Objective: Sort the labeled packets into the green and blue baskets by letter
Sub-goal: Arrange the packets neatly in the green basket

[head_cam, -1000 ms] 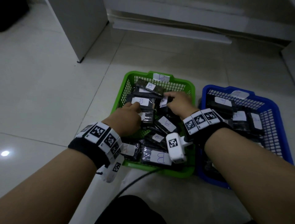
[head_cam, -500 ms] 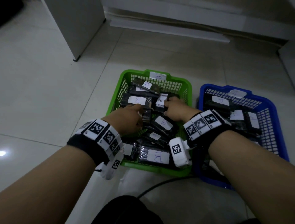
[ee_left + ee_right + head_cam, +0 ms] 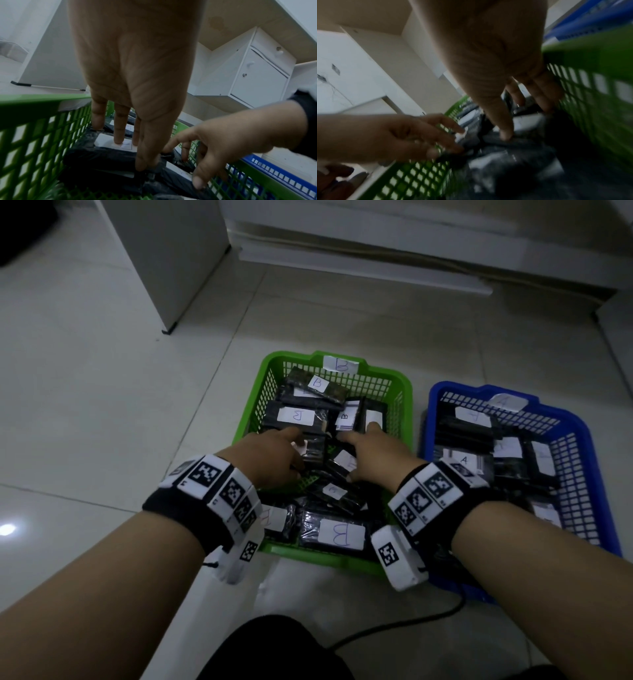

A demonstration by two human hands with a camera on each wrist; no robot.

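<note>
The green basket [image 3: 263, 378], tagged B, holds several black packets with white labels, such as a B packet [image 3: 340, 534] at its near edge. Both hands are inside it. My left hand [image 3: 291, 446] lies flat, with straight fingers touching a labeled packet [image 3: 106, 140]. My right hand [image 3: 363, 440] is beside it, fingers spread and loose. In the right wrist view the thumb of my right hand [image 3: 518, 112] presses on a dark packet [image 3: 513, 143]. The blue basket [image 3: 582, 422], tagged A, holds A packets [image 3: 462, 460].
The baskets stand side by side on a pale tiled floor. A white cabinet leg [image 3: 168, 330] is at the back left and a white skirting board [image 3: 376, 272] runs along the back. A black cable [image 3: 411, 625] lies on the floor in front of the baskets.
My right hand has drawn back a little toward me, away from the upright B packet at the rear of the green basket. My left hand has hardly moved.
</note>
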